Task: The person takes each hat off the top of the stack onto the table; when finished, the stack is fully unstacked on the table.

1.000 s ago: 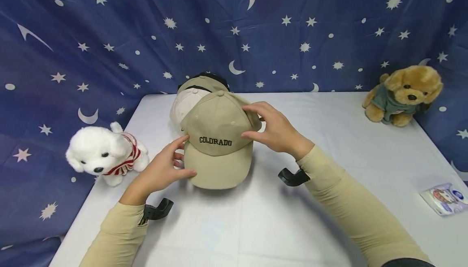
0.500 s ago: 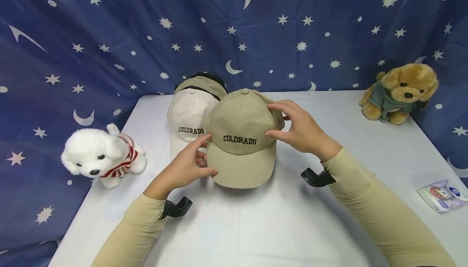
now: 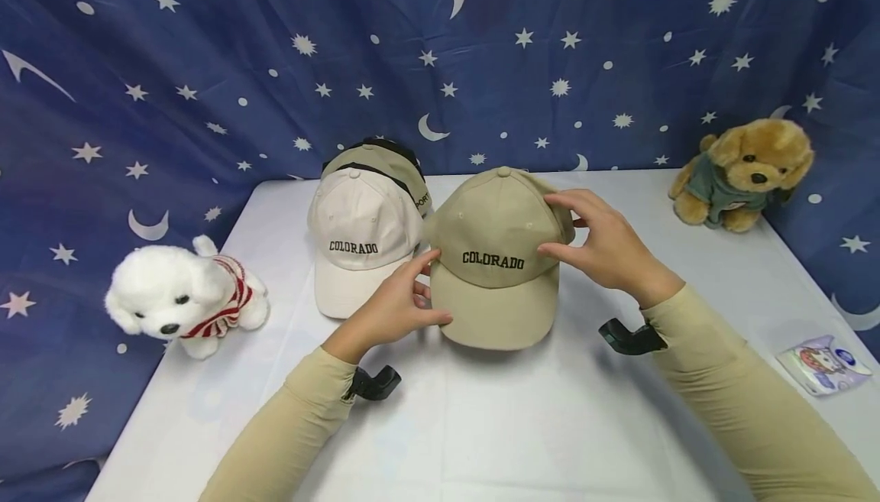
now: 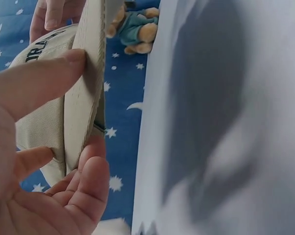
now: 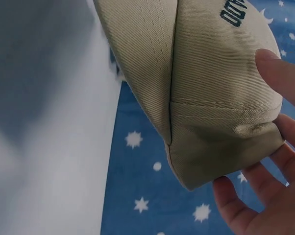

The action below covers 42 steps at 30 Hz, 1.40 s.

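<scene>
A khaki baseball cap with dark COLORADO lettering is held up between both hands, brim toward me. My left hand pinches its left side, the thumb on top of the brim and fingers curled beneath, as the left wrist view shows on the cap. My right hand grips the crown's right side, thumb on the front panel and fingers behind the edge; the right wrist view has these fingers around the fabric. The cap's shadow falls on the white table under it.
A white COLORADO cap sits at the back left, before more caps, one of them khaki. A white plush dog in a striped top stands left, a brown plush dog at back right. A small packet lies at right.
Both hands have carried the khaki cap to the right, away from the other caps. The white cap behind it has come into full view.
</scene>
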Each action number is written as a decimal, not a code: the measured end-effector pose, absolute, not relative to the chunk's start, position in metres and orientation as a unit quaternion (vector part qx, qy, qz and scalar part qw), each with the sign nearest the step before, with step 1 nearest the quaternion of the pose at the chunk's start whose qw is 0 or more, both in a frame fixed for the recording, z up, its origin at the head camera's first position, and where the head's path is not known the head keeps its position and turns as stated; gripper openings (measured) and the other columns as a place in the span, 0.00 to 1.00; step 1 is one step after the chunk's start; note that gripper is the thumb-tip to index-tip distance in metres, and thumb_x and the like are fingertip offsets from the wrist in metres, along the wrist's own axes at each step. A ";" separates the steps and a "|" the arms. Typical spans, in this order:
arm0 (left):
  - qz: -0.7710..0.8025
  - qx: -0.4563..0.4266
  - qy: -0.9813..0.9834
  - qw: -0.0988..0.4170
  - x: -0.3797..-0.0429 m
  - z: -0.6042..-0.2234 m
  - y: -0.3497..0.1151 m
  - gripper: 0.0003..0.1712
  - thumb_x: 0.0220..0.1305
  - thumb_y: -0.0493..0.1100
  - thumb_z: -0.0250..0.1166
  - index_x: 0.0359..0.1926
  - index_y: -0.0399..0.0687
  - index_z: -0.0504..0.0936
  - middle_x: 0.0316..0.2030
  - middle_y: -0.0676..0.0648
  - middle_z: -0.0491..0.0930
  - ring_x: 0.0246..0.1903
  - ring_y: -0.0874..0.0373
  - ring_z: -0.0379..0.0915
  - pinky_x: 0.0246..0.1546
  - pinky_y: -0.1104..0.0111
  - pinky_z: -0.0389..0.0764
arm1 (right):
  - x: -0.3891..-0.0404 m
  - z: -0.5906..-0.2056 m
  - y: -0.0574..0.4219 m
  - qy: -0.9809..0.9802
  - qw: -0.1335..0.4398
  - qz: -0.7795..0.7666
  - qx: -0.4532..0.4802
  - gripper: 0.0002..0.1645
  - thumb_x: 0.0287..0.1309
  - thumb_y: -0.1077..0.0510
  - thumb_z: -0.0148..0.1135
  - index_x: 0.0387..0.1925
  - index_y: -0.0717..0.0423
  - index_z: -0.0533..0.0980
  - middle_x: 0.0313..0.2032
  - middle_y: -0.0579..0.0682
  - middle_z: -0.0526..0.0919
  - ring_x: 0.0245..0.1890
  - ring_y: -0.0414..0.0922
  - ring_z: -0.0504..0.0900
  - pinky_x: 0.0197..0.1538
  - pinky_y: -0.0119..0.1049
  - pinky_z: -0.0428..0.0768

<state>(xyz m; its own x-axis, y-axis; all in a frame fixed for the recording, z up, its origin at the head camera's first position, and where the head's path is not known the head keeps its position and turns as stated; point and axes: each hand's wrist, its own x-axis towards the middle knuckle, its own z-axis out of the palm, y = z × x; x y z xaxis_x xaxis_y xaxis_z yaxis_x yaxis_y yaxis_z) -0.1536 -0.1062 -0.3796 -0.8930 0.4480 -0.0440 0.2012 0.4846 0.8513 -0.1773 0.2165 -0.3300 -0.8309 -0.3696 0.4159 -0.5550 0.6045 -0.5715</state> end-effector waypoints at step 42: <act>0.453 0.231 0.851 0.131 -0.216 -0.419 0.036 0.55 0.55 0.45 0.78 0.77 0.46 0.56 0.46 0.47 0.72 0.36 0.64 0.73 0.44 0.73 0.73 | -0.208 -0.347 0.330 -0.908 0.083 0.404 0.072 0.46 0.61 0.50 0.71 0.73 0.62 0.62 0.68 0.65 0.65 0.65 0.65 0.64 0.66 0.58 0.62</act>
